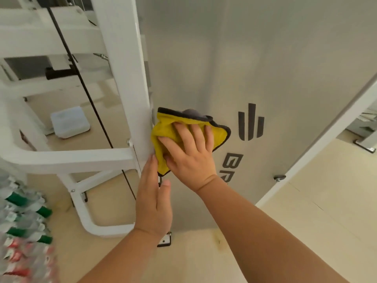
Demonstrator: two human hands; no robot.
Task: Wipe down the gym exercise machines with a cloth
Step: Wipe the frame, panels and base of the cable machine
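Cloth (pixel 163 127), yellow with a dark hem, lies bunched under the right hand (pixel 189 154), which presses it flat-palmed against the grey side panel (pixel 265 68) of a gym machine. The fingers (pixel 195 131) are spread and nearly straight, holding nothing else. Just beside that hand's thumb side stands the white frame post (pixel 124 78). The left hand (pixel 153 201), below and near the right wrist, is loose and unclenched, its straight fingertips at the post's edge, just beside the cloth's lower corner. Beyond the right hand's little finger sits the dark printed logo (pixel 251 121). Good practice here would be firm, even pressure in overlapping strokes, working the seam by the post first, then sweeping toward the logo.
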